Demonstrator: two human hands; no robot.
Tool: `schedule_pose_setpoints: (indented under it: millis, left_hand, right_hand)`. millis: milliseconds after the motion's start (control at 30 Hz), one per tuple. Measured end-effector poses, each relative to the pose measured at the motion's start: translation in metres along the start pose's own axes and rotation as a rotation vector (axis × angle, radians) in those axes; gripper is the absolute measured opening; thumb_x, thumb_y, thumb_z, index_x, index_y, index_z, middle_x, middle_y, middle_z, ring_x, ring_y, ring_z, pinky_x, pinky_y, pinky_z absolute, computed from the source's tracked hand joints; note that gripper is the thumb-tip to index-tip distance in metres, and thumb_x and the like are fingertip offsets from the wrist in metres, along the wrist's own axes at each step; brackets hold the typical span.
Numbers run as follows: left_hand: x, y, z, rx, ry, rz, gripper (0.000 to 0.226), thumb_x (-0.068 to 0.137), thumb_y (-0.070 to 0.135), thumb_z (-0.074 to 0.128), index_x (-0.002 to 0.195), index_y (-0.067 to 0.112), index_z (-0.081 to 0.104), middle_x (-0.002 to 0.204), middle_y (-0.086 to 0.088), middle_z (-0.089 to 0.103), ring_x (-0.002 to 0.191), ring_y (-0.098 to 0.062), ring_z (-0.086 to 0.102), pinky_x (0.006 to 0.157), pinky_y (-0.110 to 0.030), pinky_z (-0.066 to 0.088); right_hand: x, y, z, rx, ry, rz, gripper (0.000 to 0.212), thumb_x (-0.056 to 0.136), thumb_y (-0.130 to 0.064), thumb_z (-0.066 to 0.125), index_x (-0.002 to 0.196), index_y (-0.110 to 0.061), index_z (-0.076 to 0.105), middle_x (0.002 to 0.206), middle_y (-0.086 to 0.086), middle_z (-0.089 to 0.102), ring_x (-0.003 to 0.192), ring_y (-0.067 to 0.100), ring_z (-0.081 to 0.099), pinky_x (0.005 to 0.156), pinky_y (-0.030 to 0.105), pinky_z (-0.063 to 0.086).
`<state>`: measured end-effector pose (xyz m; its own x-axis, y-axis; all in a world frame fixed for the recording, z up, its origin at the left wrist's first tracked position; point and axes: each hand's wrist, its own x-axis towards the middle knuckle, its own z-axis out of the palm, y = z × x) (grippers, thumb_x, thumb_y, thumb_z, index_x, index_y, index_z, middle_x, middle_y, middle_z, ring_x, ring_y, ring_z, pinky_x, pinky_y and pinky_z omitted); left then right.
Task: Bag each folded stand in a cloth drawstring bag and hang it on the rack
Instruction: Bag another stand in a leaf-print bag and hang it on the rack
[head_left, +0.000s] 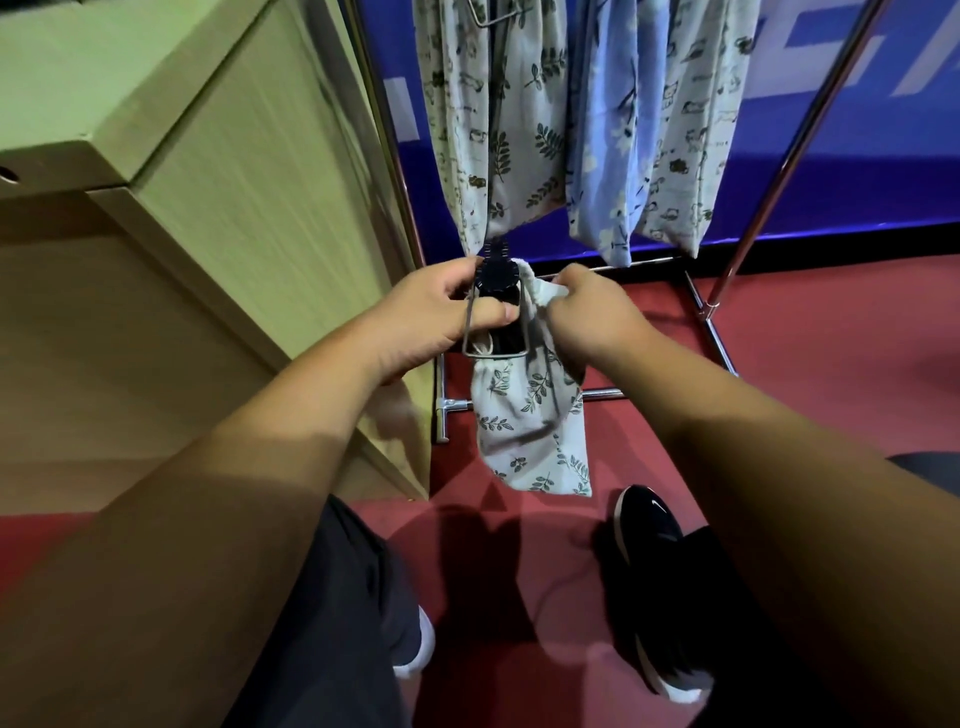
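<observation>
Black stand (497, 275) half in bag (530, 426), near side of rack (727, 291).
Grips: left hand (431, 312) curled round stand and its wire loop (493, 353); right hand (587, 312) pinches bag mouth. White leaf-print bag hangs under hands.

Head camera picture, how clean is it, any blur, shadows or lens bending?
Head view: motion blur streaks the wooden cabinet; the rack pole slants, likely wide-angle distortion; the left hand, right hand, black stand and leaf-print bag look fairly sharp; the near forearms sit in shade; a dark shadow falls on the red floor below the bag.
</observation>
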<state>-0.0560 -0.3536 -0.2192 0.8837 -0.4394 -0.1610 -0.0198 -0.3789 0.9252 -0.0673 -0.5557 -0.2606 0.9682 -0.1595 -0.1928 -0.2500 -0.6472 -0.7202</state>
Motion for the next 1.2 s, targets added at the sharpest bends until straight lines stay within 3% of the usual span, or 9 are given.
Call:
schedule_pose_setpoints:
  millis: [100, 333, 533, 600, 667, 800, 967, 1067, 1200]
  left_hand:
    - [-0.001, 0.004, 0.002, -0.011, 0.008, 0.021, 0.043, 0.082, 0.022, 0.08, 0.125, 0.025, 0.074, 0.12, -0.007, 0.077, 0.106, -0.013, 0.073, 0.092, -0.028, 0.059]
    - [0.0, 0.01, 0.0, 0.246, 0.153, 0.058, 0.026, 0.071, 0.035, 0.08, 0.095, 0.033, 0.072, 0.1, 0.003, 0.075, 0.088, -0.008, 0.069, 0.078, -0.027, 0.053]
    - [0.003, 0.007, -0.001, 0.603, 0.104, 0.114, 0.036, 0.069, 0.044, 0.077, 0.091, 0.021, 0.061, 0.097, -0.003, 0.053, 0.086, -0.019, 0.06, 0.075, -0.038, 0.051]
    - [0.003, 0.005, -0.001, 0.663, 0.069, 0.121, 0.035, 0.073, 0.037, 0.082, 0.089, 0.019, 0.057, 0.095, 0.0, 0.049, 0.084, -0.019, 0.058, 0.069, -0.036, 0.046]
    - [0.002, 0.003, 0.0, 0.709, 0.04, 0.118, 0.039, 0.072, 0.035, 0.084, 0.09, 0.016, 0.056, 0.096, -0.001, 0.047, 0.084, -0.022, 0.058, 0.07, -0.038, 0.047]
    - [0.005, -0.003, -0.004, 0.741, 0.017, 0.102, 0.041, 0.073, 0.035, 0.088, 0.101, 0.015, 0.065, 0.101, -0.004, 0.054, 0.091, -0.024, 0.063, 0.088, -0.046, 0.055]
    - [0.008, -0.014, -0.014, 0.753, -0.087, 0.114, 0.045, 0.075, 0.042, 0.094, 0.104, 0.014, 0.073, 0.097, -0.006, 0.071, 0.093, -0.027, 0.07, 0.085, -0.041, 0.058]
    - [0.008, -0.017, -0.012, 0.738, -0.11, 0.086, 0.02, 0.083, 0.022, 0.086, 0.087, 0.01, 0.07, 0.077, -0.01, 0.065, 0.07, -0.024, 0.06, 0.068, -0.039, 0.052]
    - [0.009, -0.014, -0.009, 0.774, -0.033, 0.042, 0.018, 0.088, 0.003, 0.071, 0.076, 0.017, 0.072, 0.084, -0.008, 0.069, 0.081, -0.028, 0.07, 0.074, -0.037, 0.058]
  right_hand:
    - [0.001, -0.002, 0.008, -0.078, -0.051, -0.095, 0.034, 0.099, -0.047, 0.058, 0.102, -0.013, 0.061, 0.098, 0.004, 0.066, 0.094, 0.028, 0.062, 0.072, 0.034, 0.04]
    - [0.0, 0.002, 0.002, -0.294, 0.081, -0.054, 0.014, 0.097, -0.024, 0.063, 0.104, -0.012, 0.061, 0.106, 0.014, 0.069, 0.097, 0.037, 0.062, 0.073, 0.037, 0.041]
    - [-0.003, -0.008, -0.006, -0.652, -0.45, 0.28, 0.068, 0.073, -0.031, 0.085, 0.134, -0.007, 0.068, 0.105, 0.013, 0.068, 0.086, 0.031, 0.061, 0.075, 0.031, 0.054]
    - [-0.015, -0.014, -0.007, -0.532, -0.634, 0.388, 0.029, 0.106, -0.017, 0.06, 0.126, 0.005, 0.062, 0.096, 0.018, 0.064, 0.074, 0.026, 0.057, 0.059, 0.034, 0.045]
    - [-0.019, -0.013, -0.009, -0.311, -0.662, 0.448, 0.027, 0.114, -0.011, 0.039, 0.096, -0.004, 0.059, 0.084, 0.011, 0.062, 0.064, 0.02, 0.064, 0.056, 0.029, 0.047]
    - [-0.003, -0.013, -0.007, -0.01, -0.441, 0.364, 0.024, 0.111, -0.011, 0.045, 0.109, -0.003, 0.067, 0.104, 0.018, 0.078, 0.082, 0.03, 0.075, 0.081, 0.044, 0.061]
    - [-0.01, -0.008, -0.008, 0.311, -0.348, 0.288, 0.026, 0.109, -0.01, 0.041, 0.115, -0.019, 0.064, 0.092, 0.014, 0.077, 0.067, 0.029, 0.077, 0.07, 0.044, 0.063]
    - [-0.01, -0.006, -0.007, 0.422, -0.284, 0.263, 0.021, 0.109, -0.008, 0.043, 0.105, -0.02, 0.06, 0.087, 0.013, 0.071, 0.063, 0.031, 0.076, 0.072, 0.054, 0.066]
    - [-0.012, -0.009, -0.01, 0.427, -0.273, 0.221, 0.016, 0.103, -0.006, 0.05, 0.103, -0.015, 0.063, 0.094, 0.017, 0.063, 0.066, 0.033, 0.07, 0.066, 0.054, 0.067]
